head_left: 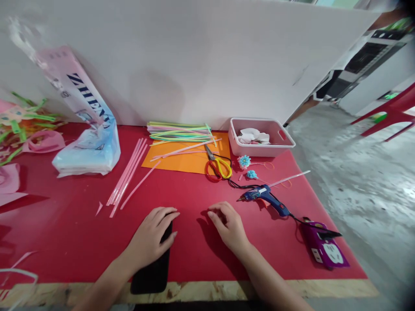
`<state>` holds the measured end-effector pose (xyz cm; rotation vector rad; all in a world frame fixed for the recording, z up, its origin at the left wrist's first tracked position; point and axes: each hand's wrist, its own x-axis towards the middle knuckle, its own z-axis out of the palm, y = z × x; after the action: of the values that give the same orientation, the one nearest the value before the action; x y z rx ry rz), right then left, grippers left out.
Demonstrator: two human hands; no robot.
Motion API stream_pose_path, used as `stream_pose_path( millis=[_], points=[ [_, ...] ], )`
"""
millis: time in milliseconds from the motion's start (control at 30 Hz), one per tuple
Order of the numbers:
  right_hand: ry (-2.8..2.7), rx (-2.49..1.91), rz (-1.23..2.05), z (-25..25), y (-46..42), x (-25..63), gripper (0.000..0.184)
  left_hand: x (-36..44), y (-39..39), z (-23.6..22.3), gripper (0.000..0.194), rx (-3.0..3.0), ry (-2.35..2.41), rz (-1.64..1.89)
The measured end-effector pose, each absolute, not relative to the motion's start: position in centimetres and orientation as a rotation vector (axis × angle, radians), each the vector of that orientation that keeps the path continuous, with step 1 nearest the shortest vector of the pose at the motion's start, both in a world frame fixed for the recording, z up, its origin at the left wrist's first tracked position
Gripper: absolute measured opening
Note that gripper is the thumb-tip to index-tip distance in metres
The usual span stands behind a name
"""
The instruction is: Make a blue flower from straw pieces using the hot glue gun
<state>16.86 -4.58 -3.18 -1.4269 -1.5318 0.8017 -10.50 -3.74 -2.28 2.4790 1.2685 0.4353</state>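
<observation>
My left hand point(151, 236) lies palm down on a black phone point(154, 270) near the front edge of the red table point(81, 233), fingers stretched out over it. My right hand point(228, 226) rests on the table beside it, fingers curled loosely with nothing in them. A blue glue gun point(267, 197) lies just right of my right hand. Loose pink straws point(128, 175) lie up and left of my left hand.
At the back lie a bundle of coloured straws point(178, 131), an orange sheet point(181, 160), scissors with red and yellow handles point(216, 166), a pink tray point(261, 138) and two small blue flowers point(244, 162). A purple power strip point(324, 250) sits at right, a plastic bag point(87, 134) at left.
</observation>
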Motion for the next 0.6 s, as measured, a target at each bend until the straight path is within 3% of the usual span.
stream_pose_path(
  millis=[67, 333, 600],
  points=[
    [-1.449, -1.413, 0.84, -3.2, -4.5, 16.8, 0.01, -11.0, -3.8, -2.4, 0.044, 2.524, 1.246, 0.415],
    [-1.168, -1.288, 1.11, -2.3, -3.4, 17.5, 0.037, -10.8, -2.2, -0.9, 0.041, 2.493, 1.214, 0.528],
    [-1.188, -1.338, 1.098, 0.9, -0.6, 19.2, 0.032, -7.2, 2.8, 2.7, 0.031, 2.466, 1.095, 0.66]
  ],
)
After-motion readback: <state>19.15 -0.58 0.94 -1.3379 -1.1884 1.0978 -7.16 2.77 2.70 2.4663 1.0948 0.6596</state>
